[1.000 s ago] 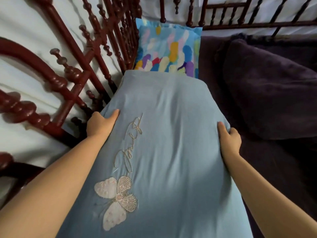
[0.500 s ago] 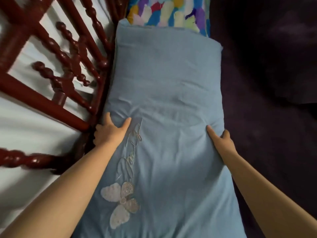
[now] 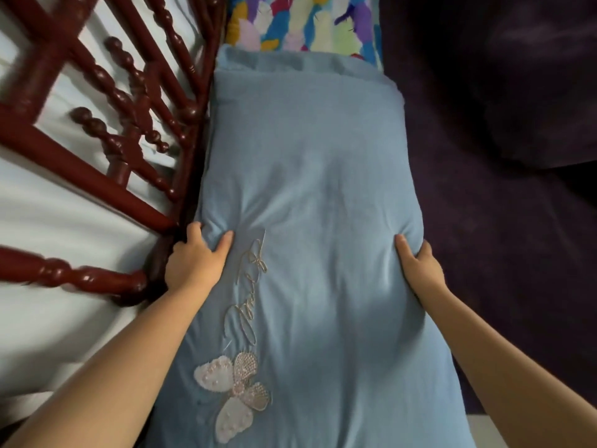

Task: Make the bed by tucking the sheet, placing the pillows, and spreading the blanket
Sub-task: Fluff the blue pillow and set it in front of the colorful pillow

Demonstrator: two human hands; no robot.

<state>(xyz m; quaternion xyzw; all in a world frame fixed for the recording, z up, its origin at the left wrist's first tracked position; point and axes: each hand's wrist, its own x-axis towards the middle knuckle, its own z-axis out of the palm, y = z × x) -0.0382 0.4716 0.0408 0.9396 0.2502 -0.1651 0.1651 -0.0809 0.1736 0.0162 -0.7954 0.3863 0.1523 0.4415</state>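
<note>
The left hand [image 3: 193,263] has its thumb pressed on top of the long light-blue fabric pillow [image 3: 310,195] and its other fingers curled over the pillow's left edge, pinching a fold of the cloth so that creases fan out from the grip. The right hand [image 3: 418,270] does the same on the opposite edge — thumb on the upper face, fingers wrapped down the side and mostly hidden, closed on the fabric. Both bare forearms run in from the bottom corners. Between the hands, nearer the left one, a line of gold embroidered script [image 3: 250,292] runs down the pillow to a pale beaded butterfly appliqué [image 3: 234,396]. The pillow lies lengthwise on the bed, its left side against the dark red turned-wood spindle frame [image 3: 129,130], which stands before a white wall or sheet — which of the two I cannot tell. Its far end touches and partly covers a multicoloured brushstroke-patterned cushion [image 3: 303,24]. To the right lies dark purple plush bedding [image 3: 504,205], with a rounded mound of the same dark cloth near the upper right.
</note>
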